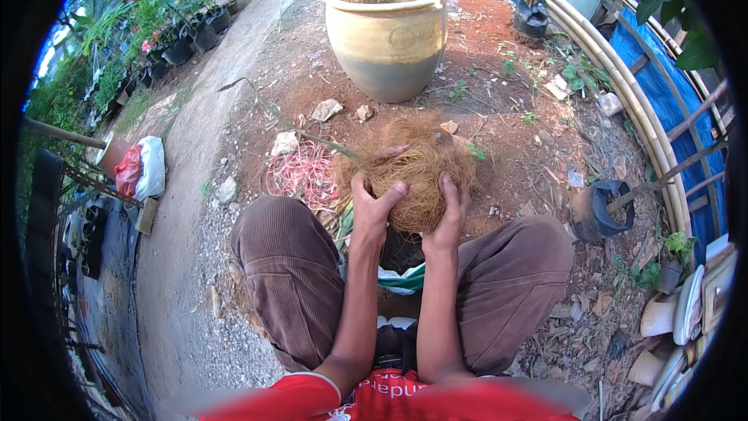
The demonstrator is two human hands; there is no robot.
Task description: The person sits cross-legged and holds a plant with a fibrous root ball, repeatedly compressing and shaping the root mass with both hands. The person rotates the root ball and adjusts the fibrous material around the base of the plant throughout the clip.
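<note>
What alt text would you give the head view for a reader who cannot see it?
Seen from above, a squatting person's left hand and right hand grip a shaggy clump of brown coconut fibre over reddish dirt ground. A large yellow ceramic jar stands beyond it, with a tangle of pink string to the left.

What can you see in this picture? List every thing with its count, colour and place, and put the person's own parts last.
Coconut fibre clump: one, brown, centre, held between both hands.
Ceramic jar: one, yellow-beige, top centre on red soil.
Pink netting: one, pink, left of the fibre.
Empty pot: one, black, right, lying tilted.
Bags: two, red and white, left by the path.
Potted plants: a row, green in black pots, top left.
Tarp: one, blue, right behind the rails.
Left hand: gripping the fibre.
Right hand: gripping the fibre.
</note>
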